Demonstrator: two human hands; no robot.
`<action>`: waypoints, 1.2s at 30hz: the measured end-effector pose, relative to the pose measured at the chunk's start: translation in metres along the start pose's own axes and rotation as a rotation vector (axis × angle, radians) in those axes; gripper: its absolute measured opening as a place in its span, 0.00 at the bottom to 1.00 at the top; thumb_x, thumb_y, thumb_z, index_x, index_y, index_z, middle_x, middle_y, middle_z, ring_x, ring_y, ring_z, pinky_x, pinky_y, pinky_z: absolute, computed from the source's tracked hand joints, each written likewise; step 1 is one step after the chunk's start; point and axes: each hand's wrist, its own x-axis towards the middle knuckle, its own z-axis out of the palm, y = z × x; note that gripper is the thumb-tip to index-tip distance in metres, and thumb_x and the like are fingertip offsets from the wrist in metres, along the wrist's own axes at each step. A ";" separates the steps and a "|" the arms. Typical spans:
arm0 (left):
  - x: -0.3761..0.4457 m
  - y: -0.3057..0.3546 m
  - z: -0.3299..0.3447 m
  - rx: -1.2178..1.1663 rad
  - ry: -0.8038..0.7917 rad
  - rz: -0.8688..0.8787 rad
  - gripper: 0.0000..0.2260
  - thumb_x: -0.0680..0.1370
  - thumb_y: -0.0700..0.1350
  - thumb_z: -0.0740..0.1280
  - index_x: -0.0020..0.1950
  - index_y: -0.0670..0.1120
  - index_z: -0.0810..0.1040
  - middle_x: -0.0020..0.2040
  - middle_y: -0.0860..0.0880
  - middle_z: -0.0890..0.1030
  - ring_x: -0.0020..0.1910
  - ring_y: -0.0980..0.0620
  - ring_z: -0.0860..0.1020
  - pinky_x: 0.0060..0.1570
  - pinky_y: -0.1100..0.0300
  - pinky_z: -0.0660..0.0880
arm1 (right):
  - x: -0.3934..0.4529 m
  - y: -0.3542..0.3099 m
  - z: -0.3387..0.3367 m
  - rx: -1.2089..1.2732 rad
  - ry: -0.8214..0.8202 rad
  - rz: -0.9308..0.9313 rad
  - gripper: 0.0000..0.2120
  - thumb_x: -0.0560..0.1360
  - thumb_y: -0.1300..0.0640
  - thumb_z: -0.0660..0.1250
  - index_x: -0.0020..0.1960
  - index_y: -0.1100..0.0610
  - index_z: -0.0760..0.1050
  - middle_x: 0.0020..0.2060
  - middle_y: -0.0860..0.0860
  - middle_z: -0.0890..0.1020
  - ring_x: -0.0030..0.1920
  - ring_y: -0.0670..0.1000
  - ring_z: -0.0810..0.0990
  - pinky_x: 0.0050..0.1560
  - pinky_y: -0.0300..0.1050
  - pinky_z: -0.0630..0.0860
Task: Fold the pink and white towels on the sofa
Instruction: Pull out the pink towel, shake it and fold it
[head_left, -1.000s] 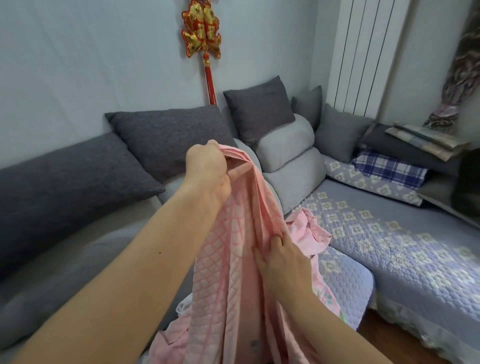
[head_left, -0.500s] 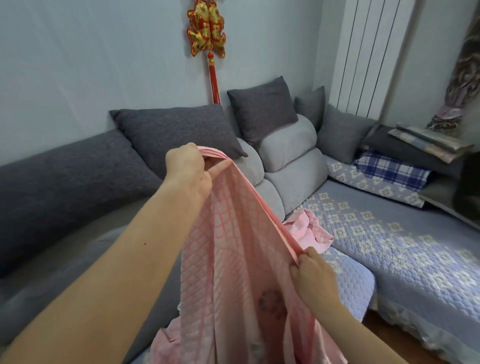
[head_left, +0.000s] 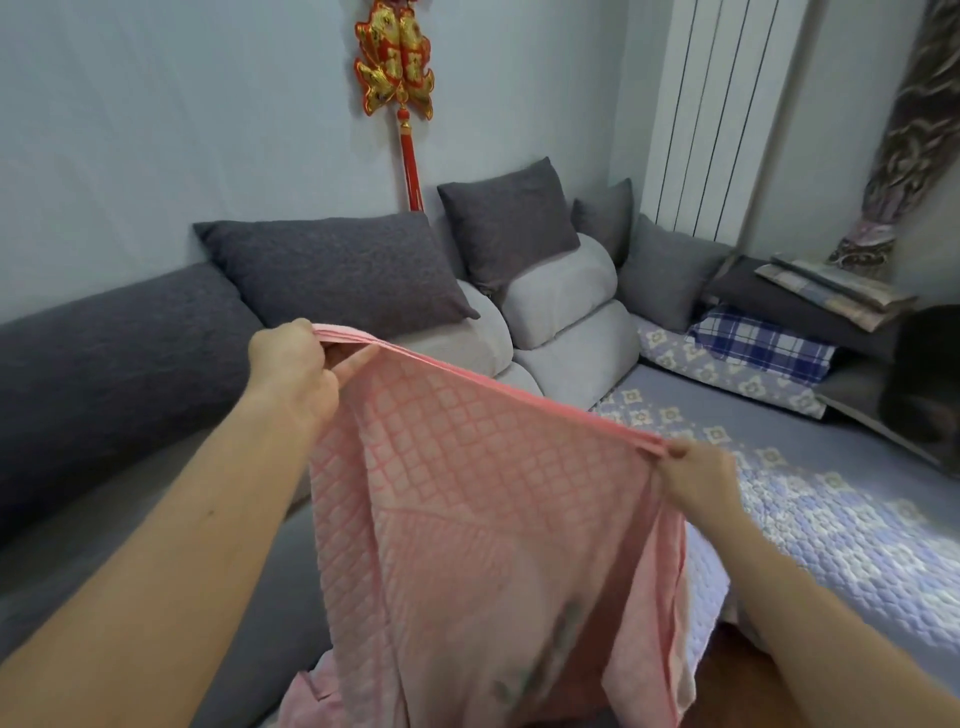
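Observation:
A pink towel (head_left: 467, 493) with a diamond quilt pattern hangs stretched between my hands above the sofa. My left hand (head_left: 291, 369) pinches its upper left corner, held higher and further out. My right hand (head_left: 696, 478) grips the other end of the top edge, lower and to the right. The top edge runs taut between them as a folded band of several layers. The rest of the cloth drops out of view at the bottom. No separate white towel shows.
The grey corner sofa (head_left: 104, 545) carries dark grey cushions (head_left: 337, 270) and light grey bolsters (head_left: 561, 312). A floral quilted cover (head_left: 831, 519) lies on the right seat, with folded plaid cloth (head_left: 758, 345) and stacked bedding behind. A white radiator (head_left: 727, 119) stands in the corner.
My hands have drawn apart: the left moved left, the right slid along the edge to the right. The towel went from a bunched drape to a spread, taut sheet that covers the pink heap behind.

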 end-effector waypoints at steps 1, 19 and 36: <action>0.003 -0.002 -0.003 -0.001 0.025 0.017 0.13 0.82 0.34 0.57 0.66 0.35 0.69 0.55 0.35 0.77 0.48 0.38 0.83 0.34 0.43 0.83 | 0.022 -0.016 -0.012 0.003 0.063 -0.039 0.09 0.76 0.61 0.69 0.51 0.54 0.86 0.34 0.51 0.86 0.35 0.52 0.80 0.40 0.45 0.77; -0.115 -0.305 -0.305 0.257 0.697 -0.595 0.12 0.80 0.27 0.58 0.60 0.35 0.75 0.53 0.37 0.78 0.40 0.45 0.77 0.22 0.62 0.78 | -0.010 0.139 0.105 -0.394 -0.880 -0.252 0.13 0.71 0.69 0.70 0.45 0.52 0.74 0.40 0.51 0.80 0.43 0.58 0.78 0.41 0.46 0.67; -0.250 -0.408 -0.219 0.855 0.355 -1.307 0.17 0.78 0.31 0.58 0.31 0.36 0.78 0.28 0.38 0.78 0.26 0.46 0.73 0.25 0.64 0.71 | 0.007 0.294 0.032 -0.536 -0.833 -0.221 0.11 0.71 0.71 0.61 0.42 0.55 0.68 0.40 0.51 0.75 0.38 0.56 0.73 0.40 0.57 0.75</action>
